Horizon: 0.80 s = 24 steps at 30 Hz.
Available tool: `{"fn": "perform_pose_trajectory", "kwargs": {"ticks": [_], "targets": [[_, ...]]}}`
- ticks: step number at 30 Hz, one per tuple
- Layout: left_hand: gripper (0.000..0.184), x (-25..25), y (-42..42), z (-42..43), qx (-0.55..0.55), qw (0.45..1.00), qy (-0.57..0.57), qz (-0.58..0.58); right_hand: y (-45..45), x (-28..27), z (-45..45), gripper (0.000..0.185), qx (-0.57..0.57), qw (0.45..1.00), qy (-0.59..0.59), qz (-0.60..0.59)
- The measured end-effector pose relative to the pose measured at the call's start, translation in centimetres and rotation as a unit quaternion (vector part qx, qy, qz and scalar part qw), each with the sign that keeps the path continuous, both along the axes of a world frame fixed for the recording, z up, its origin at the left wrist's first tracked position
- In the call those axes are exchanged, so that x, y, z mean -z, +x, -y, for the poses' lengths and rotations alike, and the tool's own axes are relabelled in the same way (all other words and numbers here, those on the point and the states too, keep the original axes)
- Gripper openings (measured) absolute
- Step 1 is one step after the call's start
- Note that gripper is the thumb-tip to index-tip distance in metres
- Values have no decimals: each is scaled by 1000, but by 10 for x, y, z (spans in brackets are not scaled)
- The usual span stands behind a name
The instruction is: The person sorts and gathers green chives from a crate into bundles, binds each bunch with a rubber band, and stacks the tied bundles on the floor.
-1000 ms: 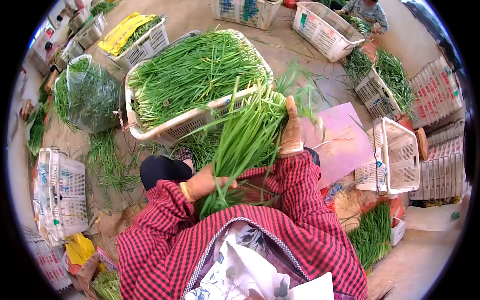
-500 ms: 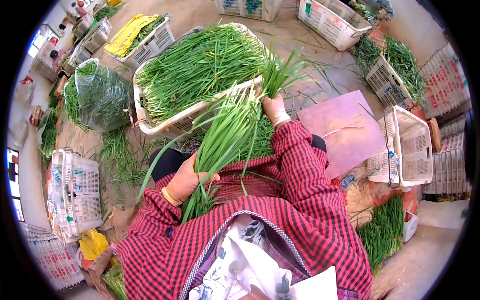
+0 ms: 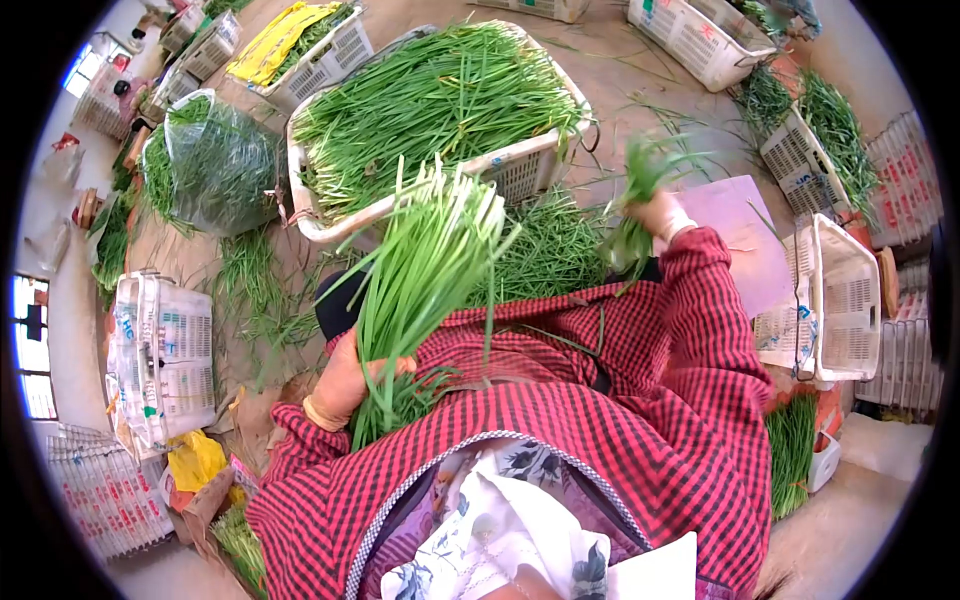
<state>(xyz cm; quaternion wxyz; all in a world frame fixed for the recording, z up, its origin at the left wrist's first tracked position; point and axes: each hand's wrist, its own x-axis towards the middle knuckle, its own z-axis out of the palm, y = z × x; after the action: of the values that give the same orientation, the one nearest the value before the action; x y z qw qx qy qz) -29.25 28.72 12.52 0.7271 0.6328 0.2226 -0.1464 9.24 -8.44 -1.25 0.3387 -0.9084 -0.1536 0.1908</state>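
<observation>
My left hand [image 3: 343, 382] is closed round a thick bunch of garlic chives [image 3: 425, 265], above my lap. Its pale stem ends point up and away from me, and the leaves hang down below my fingers. Over at the right, beside my knee, my right hand [image 3: 655, 216] grips a smaller tuft of chives [image 3: 640, 172], smeared by motion. Between my hands, loose chives [image 3: 550, 250] lie in a heap on the floor. Just beyond, a white crate [image 3: 520, 172] is filled high with chives laid lengthwise.
A pink board [image 3: 735, 255] lies at my right, next to a white crate [image 3: 840, 300]. To the left are a plastic bag of greens [image 3: 225, 165] and stacked white crates [image 3: 165, 350]. More chives [image 3: 792, 450] stand at the lower right.
My right hand has moved right and away from the left bunch, carrying a tuft of chives. My left hand still holds its bunch, which now stands more upright.
</observation>
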Motion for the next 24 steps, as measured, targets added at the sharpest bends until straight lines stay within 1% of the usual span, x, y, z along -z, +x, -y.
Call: {"fn": "perform_pose_trajectory", "kwargs": {"ticks": [1, 2, 4, 5, 6, 8, 9, 10, 11, 14, 15, 16, 18, 19, 20, 21, 22, 23, 24], "targets": [[52, 6, 1, -1, -23, 999, 20, 32, -22, -28, -15, 63, -108, 985, -133, 14], [52, 6, 3, 0, -24, 999, 23, 31, -46, -56, -36, 66, -210, 942, -262, 30], [49, 6, 12, 6, -47, 994, 71, 64, -78, -82, -72, 64, -158, 978, -121, 68], [49, 9, 15, 10, -44, 989, 105, 94, -94, -99, -91, 60, -142, 990, -8, 15], [49, 8, 19, 15, -41, 989, 106, 91, -110, -115, -108, 55, -122, 986, 105, -38], [53, 3, 27, 23, -27, 975, 184, 118, -136, -141, -134, 48, -165, 981, 98, 23], [54, 3, 28, 25, -24, 979, 164, 119, -139, -130, -147, 42, -157, 977, 103, 100], [54, -1, 27, 24, -19, 979, 167, 119, -138, -111, -158, 37, -147, 968, 107, 176], [52, -5, 27, 25, -13, 983, 153, 100, -134, -101, -164, 28, -118, 959, 148, 211], [50, -5, 20, 19, -13, 988, 136, 76, -126, -94, -162, 25, -124, 950, 163, 237], [50, -3, 14, 13, -15, 993, 109, 53, -119, -88, -157, 22, -95, 941, 196, 257], [49, -4, 11, 10, -17, 996, 81, 30, -110, -89, -149, 24, -56, 956, 175, 229], [48, -12, 7, 7, -19, 997, 73, 7, -79, -71, -128, 29, -10, 977, 57, 205], [47, -15, 5, 6, -18, 997, 69, 2, -73, -68, -112, 38, -61, 990, -1, 129], [46, -16, 4, 5, -16, 998, 66, -2, -68, -67, -100, 49, -110, 991, -58, 51], [46, -12, 4, 2, -18, 997, 71, -5, -72, -64, -100, 78, -119, 993, 10, -19], [46, -9, 5, 3, -16, 997, 69, -4, -77, -59, -109, 91, -95, 974, 148, -144], [47, -8, 7, 5, -2, 998, 58, 0, -78, -57, -107, 92, -116, 942, 221, -223], [47, -6, 9, 6, 14, 999, 48, 5, -91, -79, -114, 93, -134, 898, 293, -298]]}}
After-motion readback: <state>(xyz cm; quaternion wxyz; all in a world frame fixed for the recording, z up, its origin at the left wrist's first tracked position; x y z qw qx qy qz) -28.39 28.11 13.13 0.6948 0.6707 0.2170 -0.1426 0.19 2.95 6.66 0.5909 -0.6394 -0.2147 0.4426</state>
